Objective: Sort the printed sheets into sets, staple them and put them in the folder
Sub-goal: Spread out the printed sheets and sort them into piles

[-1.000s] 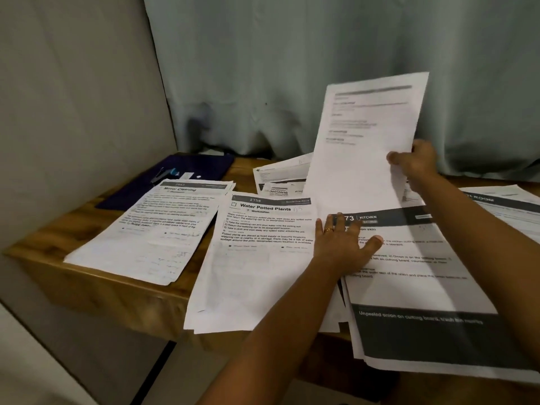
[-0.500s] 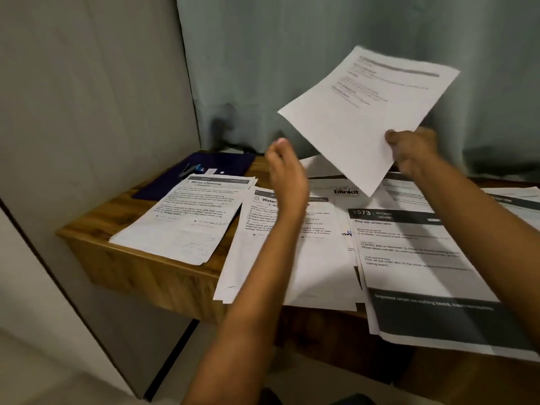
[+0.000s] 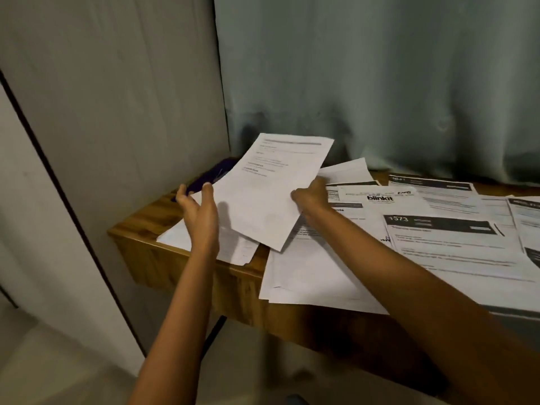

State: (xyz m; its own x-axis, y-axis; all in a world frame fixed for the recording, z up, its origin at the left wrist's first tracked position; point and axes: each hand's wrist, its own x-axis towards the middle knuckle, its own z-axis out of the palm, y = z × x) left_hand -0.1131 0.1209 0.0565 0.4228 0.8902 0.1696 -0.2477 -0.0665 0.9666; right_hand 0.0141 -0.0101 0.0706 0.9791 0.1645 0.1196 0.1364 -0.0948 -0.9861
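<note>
Printed sheet is held tilted in the air over the left end of the table. Left of the grip, a dark folder is partly hidden behind the paper, and the left hand is seen open, fingers straight at the sheet's left edge, nothing clasped. Below the grip a left pile is seen on the wood. The sheet's right edge is pinched by the right hand. Right of the grip, a middle pile, a blinkit page and a 1573 page are spread. Being light, limp and easily creased, the paper is judged best taken at two opposite edges
</note>
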